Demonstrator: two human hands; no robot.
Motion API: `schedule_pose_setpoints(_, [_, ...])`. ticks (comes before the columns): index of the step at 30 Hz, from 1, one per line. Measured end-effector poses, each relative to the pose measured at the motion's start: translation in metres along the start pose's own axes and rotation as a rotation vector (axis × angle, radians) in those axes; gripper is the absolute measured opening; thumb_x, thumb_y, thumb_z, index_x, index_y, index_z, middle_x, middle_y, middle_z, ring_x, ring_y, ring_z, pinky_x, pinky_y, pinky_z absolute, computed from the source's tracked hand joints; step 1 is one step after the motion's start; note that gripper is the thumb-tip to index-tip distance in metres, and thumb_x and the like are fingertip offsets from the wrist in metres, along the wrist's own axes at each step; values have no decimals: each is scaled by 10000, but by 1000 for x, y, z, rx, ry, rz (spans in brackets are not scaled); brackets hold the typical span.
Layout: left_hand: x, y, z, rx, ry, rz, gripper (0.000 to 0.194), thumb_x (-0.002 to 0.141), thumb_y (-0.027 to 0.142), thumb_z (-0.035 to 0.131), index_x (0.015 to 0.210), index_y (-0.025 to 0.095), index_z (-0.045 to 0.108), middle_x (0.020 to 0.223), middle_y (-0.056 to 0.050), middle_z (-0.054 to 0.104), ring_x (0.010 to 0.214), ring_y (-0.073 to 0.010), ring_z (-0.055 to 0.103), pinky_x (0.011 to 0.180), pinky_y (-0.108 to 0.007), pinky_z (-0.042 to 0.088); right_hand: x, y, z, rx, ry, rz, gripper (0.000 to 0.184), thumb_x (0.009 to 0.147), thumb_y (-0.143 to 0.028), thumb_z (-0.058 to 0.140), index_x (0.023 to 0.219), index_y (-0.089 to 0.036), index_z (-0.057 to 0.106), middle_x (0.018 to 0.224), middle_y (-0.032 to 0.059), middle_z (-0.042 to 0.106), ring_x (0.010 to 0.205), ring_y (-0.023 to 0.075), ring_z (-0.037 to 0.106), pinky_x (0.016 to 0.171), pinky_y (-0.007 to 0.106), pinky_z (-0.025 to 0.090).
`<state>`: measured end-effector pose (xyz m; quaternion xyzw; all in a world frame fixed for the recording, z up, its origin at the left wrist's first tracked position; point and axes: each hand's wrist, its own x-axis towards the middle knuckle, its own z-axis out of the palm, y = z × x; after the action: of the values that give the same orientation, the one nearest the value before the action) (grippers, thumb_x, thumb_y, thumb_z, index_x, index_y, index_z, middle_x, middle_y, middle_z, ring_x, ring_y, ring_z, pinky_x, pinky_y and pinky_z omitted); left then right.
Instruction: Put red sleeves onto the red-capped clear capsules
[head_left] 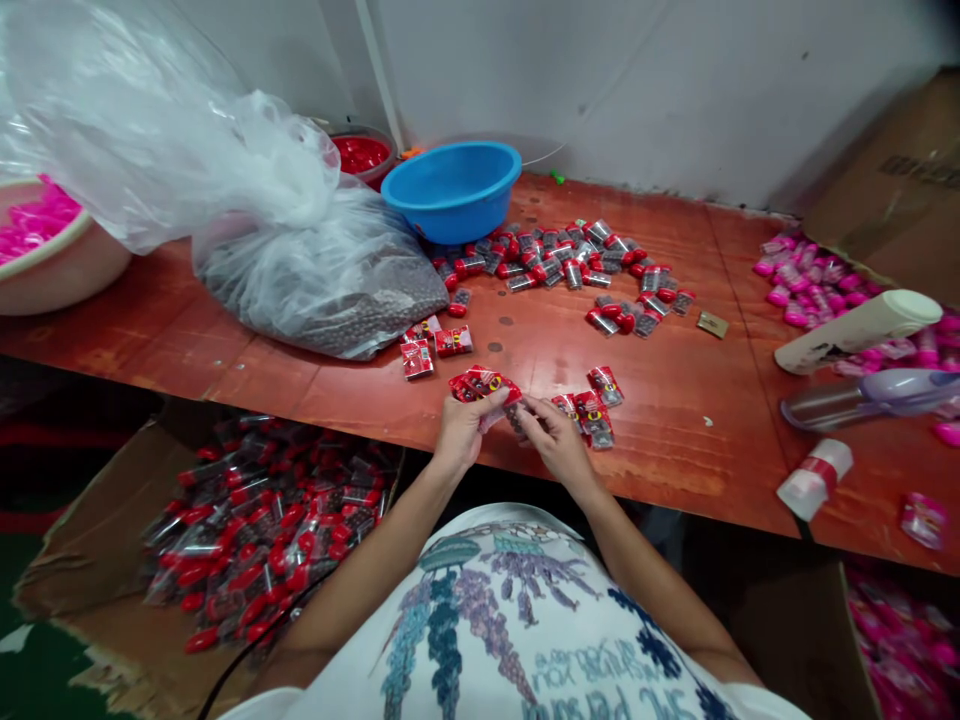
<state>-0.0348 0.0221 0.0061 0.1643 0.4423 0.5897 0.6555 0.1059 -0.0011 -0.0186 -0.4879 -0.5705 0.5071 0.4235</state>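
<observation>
My left hand [463, 428] is closed on several red printed packets [480, 383], fanned out above the table's front edge. Fingers of my right hand [551, 430] pinch a small clear container with dark contents, partly hidden by the fingers, against the packets' right side. To the right of that hand lie several filled red packets [594, 412] on the table. Stacks of red printed packets [418, 358] rest on the left. Farther back is a loose pile of small clear containers with red caps [547, 255].
A blue basin [451, 190] and a plastic bag of dark beads [322, 270] stand behind. An open carton of red-capped containers [255, 530] is below left. Bottles [855, 330], a white roll [816, 478] and pink containers [814, 280] are at right.
</observation>
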Motion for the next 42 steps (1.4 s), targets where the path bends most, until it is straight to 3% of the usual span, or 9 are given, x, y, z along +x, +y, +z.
schedule_pose_setpoints(3, [-4, 3, 3, 11, -14, 14, 293, 497, 138, 859, 729, 121, 681, 688, -14, 704, 613, -138, 657, 648, -259, 537, 0, -2, -1, 116, -65, 38, 384, 876, -413, 547, 1216, -257, 634, 942, 45, 585, 736, 148, 592, 604, 278, 588])
schedule_pose_setpoints(7, [-7, 7, 4, -2, -47, 45, 430, 478, 126, 867, 867, 168, 688, 742, 0, 715, 651, -145, 670, 677, -270, 537, -1, -7, -4, 131, -83, 31, 390, 870, -406, 555, 1225, -267, 636, 869, 24, 532, 741, 142, 548, 595, 270, 582])
schedule_pose_setpoints(11, [-6, 5, 3, 9, -54, 49, 317, 499, 132, 857, 765, 140, 685, 709, -12, 708, 632, -140, 661, 670, -257, 531, -3, -13, -9, 45, -102, -23, 417, 889, -379, 534, 1293, -287, 582, 831, 12, 505, 731, 137, 524, 609, 254, 549])
schedule_pose_setpoints(17, [-5, -1, 4, 45, -72, 17, 251, 522, 144, 848, 723, 126, 699, 699, -39, 720, 638, -161, 671, 691, -279, 544, -6, -12, -8, -158, 32, -155, 374, 904, -332, 531, 1264, -265, 607, 823, 14, 543, 749, 141, 545, 709, 270, 496])
schedule_pose_setpoints(24, [-4, 5, 4, 38, -105, -105, 302, 482, 113, 859, 738, 112, 699, 728, -57, 729, 659, -182, 683, 690, -300, 557, -10, -4, 1, 146, 127, -28, 327, 877, -403, 569, 1154, -233, 607, 849, 13, 614, 635, 130, 582, 576, 257, 512])
schedule_pose_setpoints(30, [-8, 0, 7, 47, -70, -32, 264, 516, 173, 861, 712, 126, 692, 685, -33, 714, 617, -162, 666, 649, -287, 557, -14, -10, -1, -87, 190, -167, 278, 878, -331, 586, 1141, -252, 634, 971, 46, 630, 828, 166, 609, 740, 299, 509])
schedule_pose_setpoints(34, [-8, 0, 8, 86, -51, -6, 284, 486, 177, 874, 704, 126, 699, 678, -31, 712, 591, -153, 653, 630, -278, 552, -13, -9, -1, 27, 187, -93, 286, 856, -373, 609, 1105, -237, 646, 909, 34, 648, 724, 150, 611, 661, 285, 522])
schedule_pose_setpoints(37, [-8, 4, 6, 114, -108, -35, 288, 481, 157, 872, 717, 125, 710, 700, -47, 722, 611, -166, 659, 648, -291, 558, -11, -7, 1, 181, 169, 1, 302, 837, -409, 624, 1070, -217, 643, 842, 18, 667, 638, 134, 603, 592, 266, 523])
schedule_pose_setpoints(42, [-10, 9, 6, 116, -144, -30, 284, 506, 155, 861, 750, 126, 718, 730, -52, 727, 648, -178, 669, 679, -307, 563, -12, -7, 0, 206, 202, 0, 305, 836, -405, 631, 1074, -215, 640, 826, 14, 666, 638, 131, 605, 598, 264, 521])
